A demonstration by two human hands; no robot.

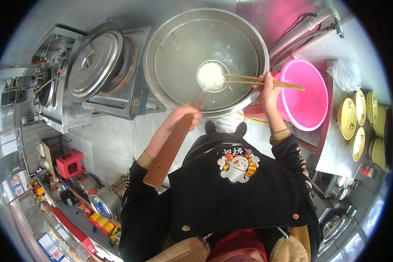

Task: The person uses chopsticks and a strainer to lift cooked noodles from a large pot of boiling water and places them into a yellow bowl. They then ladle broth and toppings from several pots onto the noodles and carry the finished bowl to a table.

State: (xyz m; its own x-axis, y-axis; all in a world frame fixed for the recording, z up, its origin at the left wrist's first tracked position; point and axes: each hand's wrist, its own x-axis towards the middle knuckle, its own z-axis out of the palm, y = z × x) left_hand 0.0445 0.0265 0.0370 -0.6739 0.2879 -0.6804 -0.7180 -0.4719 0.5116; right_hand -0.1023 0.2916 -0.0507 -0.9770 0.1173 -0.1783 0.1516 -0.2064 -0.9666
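Observation:
My left hand (183, 118) is closed around the long brown wooden handle (170, 147) of a round strainer. White noodles (211, 76) fill the strainer, which is over or in the cloudy liquid of a large round metal pot (150, 70); its exact depth cannot be told. My right hand (269, 90) holds long wooden chopsticks (249, 80) near the pot's right rim, their tips at the right side of the noodles. A bright pink plastic tub (306, 114) stands just right of my right hand.
Left of the pot, a large metal lid (96, 65) leans over a stove (131, 95). Yellow bowls (347, 118) stand on a metal counter (334, 157) at right, near a clear plastic bag (345, 75). A red stool (70, 163) is at lower left. A tap (339, 31) is at upper right.

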